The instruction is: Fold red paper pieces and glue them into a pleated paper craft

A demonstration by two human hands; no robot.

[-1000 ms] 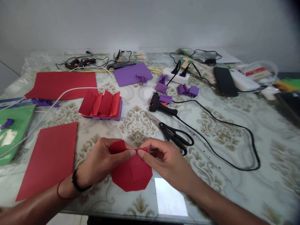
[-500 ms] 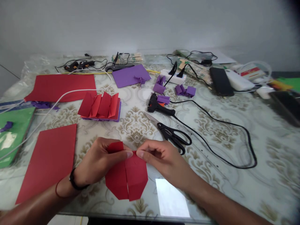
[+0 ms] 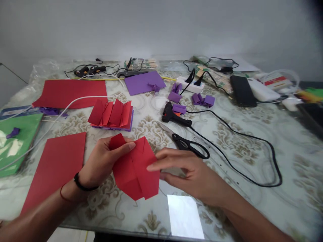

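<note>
Locate folded, many-sided red paper piece (image 3: 140, 169) at near centre, raised above pale, floral-patterned surface (image 3: 121, 210). Note long seam/slit down its front, w/ creases at top R.

L-hand grip (image 3: 99, 161): holding red piece at its upper L, w/ thumb across front & fingers behind. R-hand grip (image 3: 191, 176): at R edge of piece, part-spread, w/ fingertip touching front face; thumb at edge, can't tell if pinching paper or not.

Far of R-hand grip, find black-handled metal scissors (image 3: 190, 146), blades pointing far L, partly hidden by hand. Just beyond, see black glue gun (image 3: 175, 116) w/ looped black cord running R. Next to gun, see small folded purple paper pieces (image 3: 174, 96) nr white power strip (image 3: 193, 88) w/ 2 black plugs fitted.

Far of L-hand grip, see pleated red paper pieces (image 3: 111, 114) on top of purple layers. At near L, flat red rectangular sheet (image 3: 59, 164); at far L, 2nd red sheet (image 3: 73, 92), w/ white cable (image 3: 84, 98) crossing btwn/over. At L edge, green pack (image 3: 19, 144). At far centre, flat purple sheet (image 3: 141, 82). At far R, black flat slab, phone-like (image 3: 242, 90).
</note>
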